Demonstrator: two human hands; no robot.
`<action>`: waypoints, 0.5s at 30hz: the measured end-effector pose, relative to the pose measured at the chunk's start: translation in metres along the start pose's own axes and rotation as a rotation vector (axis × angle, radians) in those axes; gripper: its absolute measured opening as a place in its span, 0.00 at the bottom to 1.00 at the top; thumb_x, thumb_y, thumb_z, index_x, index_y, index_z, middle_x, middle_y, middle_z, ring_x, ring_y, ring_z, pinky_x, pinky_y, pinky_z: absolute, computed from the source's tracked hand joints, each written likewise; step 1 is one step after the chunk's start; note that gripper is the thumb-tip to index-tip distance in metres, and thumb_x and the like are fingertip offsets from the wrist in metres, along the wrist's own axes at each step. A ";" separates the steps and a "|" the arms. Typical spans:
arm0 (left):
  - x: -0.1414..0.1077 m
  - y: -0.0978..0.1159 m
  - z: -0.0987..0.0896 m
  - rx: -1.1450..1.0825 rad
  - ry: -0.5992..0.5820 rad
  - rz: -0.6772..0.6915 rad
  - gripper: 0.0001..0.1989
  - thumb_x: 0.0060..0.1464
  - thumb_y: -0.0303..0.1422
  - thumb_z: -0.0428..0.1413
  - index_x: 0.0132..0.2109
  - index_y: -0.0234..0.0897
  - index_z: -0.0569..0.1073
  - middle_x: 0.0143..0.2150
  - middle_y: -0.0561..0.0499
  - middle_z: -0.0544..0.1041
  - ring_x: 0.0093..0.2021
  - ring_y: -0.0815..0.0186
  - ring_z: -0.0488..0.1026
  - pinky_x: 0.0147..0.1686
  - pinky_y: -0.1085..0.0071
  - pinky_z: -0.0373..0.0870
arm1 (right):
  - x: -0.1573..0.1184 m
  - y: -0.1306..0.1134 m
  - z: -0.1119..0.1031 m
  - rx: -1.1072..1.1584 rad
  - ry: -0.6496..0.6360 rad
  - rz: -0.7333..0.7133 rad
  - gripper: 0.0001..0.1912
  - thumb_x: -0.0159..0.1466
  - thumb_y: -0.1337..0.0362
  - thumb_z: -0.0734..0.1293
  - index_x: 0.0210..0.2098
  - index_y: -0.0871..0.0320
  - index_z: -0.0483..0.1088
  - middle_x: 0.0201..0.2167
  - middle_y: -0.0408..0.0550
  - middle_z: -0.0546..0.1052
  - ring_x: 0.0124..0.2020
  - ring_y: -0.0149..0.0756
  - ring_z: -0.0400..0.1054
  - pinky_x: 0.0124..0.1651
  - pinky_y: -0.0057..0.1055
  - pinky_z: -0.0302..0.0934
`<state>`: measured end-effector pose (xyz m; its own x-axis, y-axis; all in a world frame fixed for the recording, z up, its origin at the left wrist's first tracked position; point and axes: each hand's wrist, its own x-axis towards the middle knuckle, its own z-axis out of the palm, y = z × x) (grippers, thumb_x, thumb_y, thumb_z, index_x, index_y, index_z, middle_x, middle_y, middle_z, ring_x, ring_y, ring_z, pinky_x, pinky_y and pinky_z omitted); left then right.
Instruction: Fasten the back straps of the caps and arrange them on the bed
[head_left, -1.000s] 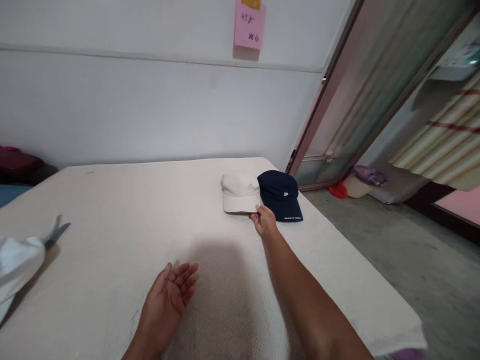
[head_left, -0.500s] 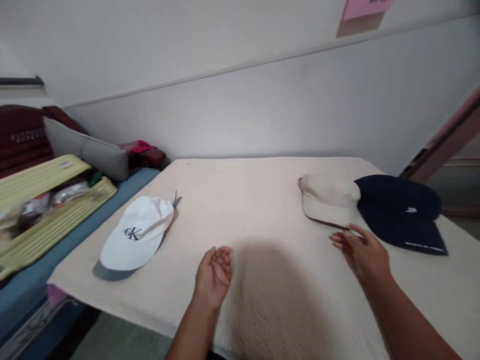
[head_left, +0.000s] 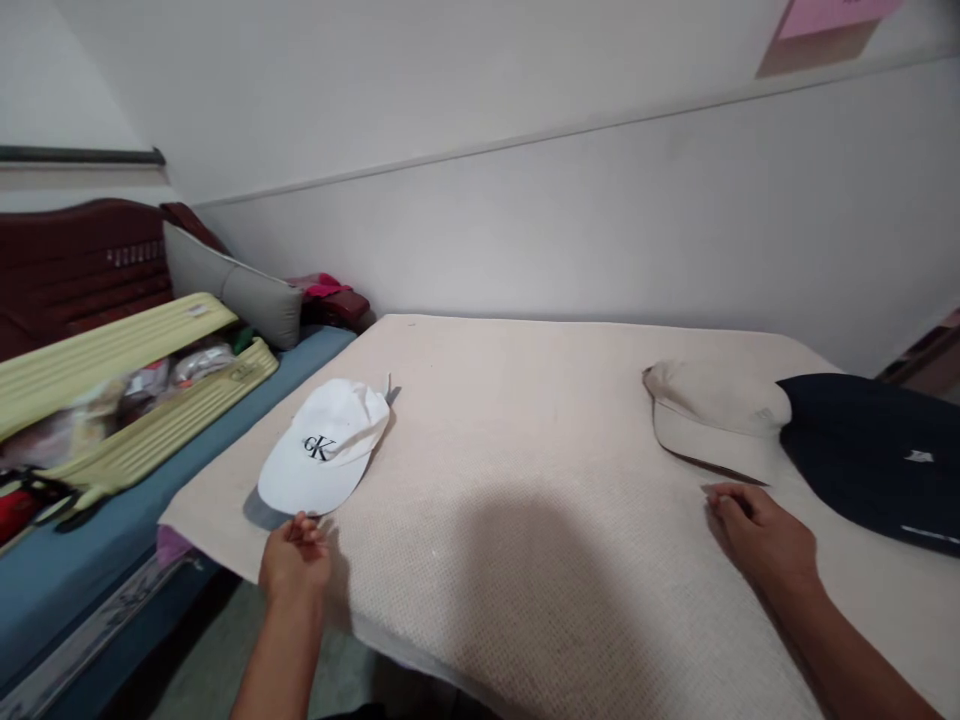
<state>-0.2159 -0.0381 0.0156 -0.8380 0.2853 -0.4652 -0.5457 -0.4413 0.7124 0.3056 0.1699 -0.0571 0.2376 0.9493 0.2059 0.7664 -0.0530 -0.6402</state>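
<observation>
A white cap (head_left: 337,425) with black "CK" lettering lies at the table's left, its brim toward me. At the brim's lower edge is my left hand (head_left: 296,560), fingers curled; whether they pinch the brim is unclear. On the right, a beige cap (head_left: 712,405) with a dark brim edge rests against a dark navy cap (head_left: 874,450). Just below the beige brim, my right hand (head_left: 765,535) is near the cloth, fingers bent together with nothing visible in them.
A cream cloth covers the table (head_left: 517,400). At the left, a blue bed (head_left: 315,350) bears a grey pillow (head_left: 259,295), yellow slatted panels (head_left: 112,345) and plastic-wrapped items (head_left: 202,365). A wall stands behind the table.
My left hand has moved left from the table's middle to the white cap's brim. My right hand has drawn slightly away from the beige brim. The view has turned left.
</observation>
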 end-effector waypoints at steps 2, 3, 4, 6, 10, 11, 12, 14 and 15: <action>0.007 0.001 -0.002 0.022 -0.008 0.013 0.10 0.48 0.18 0.43 0.25 0.33 0.64 0.19 0.55 0.65 0.14 0.78 0.60 0.12 0.84 0.54 | -0.001 -0.002 0.000 -0.008 -0.004 0.012 0.12 0.53 0.57 0.60 0.32 0.53 0.70 0.33 0.48 0.77 0.33 0.44 0.69 0.38 0.38 0.58; 0.009 0.001 -0.002 0.034 -0.019 0.018 0.10 0.48 0.18 0.43 0.25 0.32 0.65 0.20 0.55 0.66 0.15 0.78 0.61 0.12 0.84 0.55 | -0.001 -0.002 0.000 -0.004 -0.002 0.012 0.11 0.53 0.57 0.60 0.32 0.52 0.70 0.33 0.48 0.77 0.32 0.44 0.69 0.37 0.39 0.58; 0.010 0.001 -0.002 0.047 -0.032 0.023 0.10 0.49 0.19 0.44 0.26 0.32 0.65 0.20 0.55 0.67 0.15 0.78 0.61 0.13 0.83 0.55 | -0.001 -0.003 0.000 0.002 0.002 0.011 0.11 0.53 0.57 0.60 0.32 0.52 0.70 0.32 0.48 0.77 0.32 0.44 0.69 0.37 0.39 0.58; 0.011 -0.001 0.000 0.074 -0.066 0.036 0.09 0.50 0.20 0.45 0.26 0.33 0.65 0.20 0.56 0.66 0.14 0.78 0.60 0.13 0.83 0.55 | -0.002 -0.003 0.000 0.006 0.013 0.005 0.10 0.53 0.57 0.60 0.31 0.51 0.70 0.30 0.47 0.76 0.31 0.45 0.69 0.37 0.40 0.58; 0.007 -0.004 0.006 0.167 -0.173 0.061 0.08 0.50 0.27 0.53 0.26 0.35 0.63 0.17 0.60 0.63 0.12 0.78 0.56 0.11 0.82 0.52 | -0.002 -0.003 0.000 0.004 0.033 -0.002 0.09 0.52 0.56 0.60 0.29 0.49 0.70 0.31 0.48 0.76 0.32 0.48 0.69 0.38 0.43 0.58; 0.006 -0.005 0.008 0.199 -0.208 0.065 0.09 0.49 0.28 0.56 0.26 0.36 0.63 0.17 0.61 0.62 0.12 0.78 0.55 0.10 0.82 0.51 | -0.003 -0.003 0.000 0.013 0.039 -0.004 0.09 0.52 0.56 0.60 0.29 0.49 0.69 0.31 0.49 0.77 0.33 0.48 0.69 0.38 0.43 0.58; 0.005 -0.007 0.010 0.231 -0.241 0.068 0.10 0.47 0.28 0.59 0.25 0.35 0.63 0.16 0.61 0.62 0.12 0.78 0.55 0.10 0.82 0.50 | -0.003 -0.004 0.000 0.022 0.046 -0.002 0.08 0.52 0.56 0.60 0.29 0.48 0.69 0.32 0.49 0.77 0.33 0.49 0.69 0.38 0.44 0.58; 0.004 -0.013 0.015 0.283 -0.293 0.076 0.12 0.43 0.28 0.62 0.24 0.35 0.63 0.15 0.61 0.62 0.11 0.78 0.55 0.09 0.81 0.50 | -0.004 -0.006 0.000 0.035 0.049 0.012 0.08 0.51 0.56 0.61 0.28 0.48 0.69 0.31 0.51 0.77 0.32 0.48 0.69 0.38 0.44 0.58; 0.003 -0.016 0.019 0.298 -0.311 0.083 0.13 0.42 0.27 0.62 0.24 0.35 0.63 0.15 0.61 0.62 0.12 0.78 0.55 0.09 0.81 0.50 | -0.005 -0.007 -0.001 0.038 0.049 0.021 0.08 0.51 0.56 0.61 0.28 0.49 0.69 0.30 0.51 0.77 0.32 0.48 0.68 0.38 0.43 0.58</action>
<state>-0.2098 -0.0143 0.0126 -0.8148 0.5222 -0.2517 -0.4148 -0.2218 0.8825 0.2995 0.1655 -0.0529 0.2830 0.9318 0.2273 0.7378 -0.0600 -0.6723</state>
